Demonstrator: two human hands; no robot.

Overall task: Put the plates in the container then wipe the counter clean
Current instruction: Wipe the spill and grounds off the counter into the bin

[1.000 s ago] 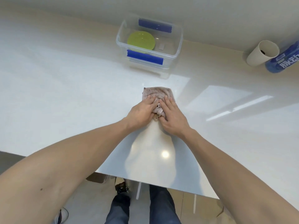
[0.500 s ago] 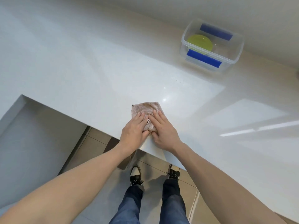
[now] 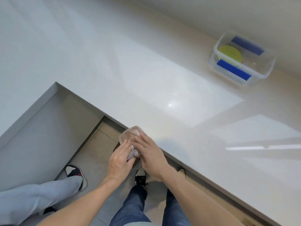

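- The crumpled pinkish-beige cloth [image 3: 132, 136] sits at the near edge of the pale glossy counter [image 3: 162, 88], partly overhanging it, with the unwiped surface lying ahead and to the right.
- The left hand [image 3: 121, 158] and right hand [image 3: 150, 152] lie side by side on it, equally near.
- Both hands' fingers are nearly straight, pressing the cloth from above.
- The lime-green round plate [image 3: 230, 52] lies inside the clear plastic container [image 3: 267, 74], well apart at the far right.

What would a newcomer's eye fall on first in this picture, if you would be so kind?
Most likely the two hands low in the middle: the left hand and right hand lie on a brownish cloth at the counter's near edge, the cloth partly overhanging it. Next, the clear container with blue clips at the far right, holding a green plate.
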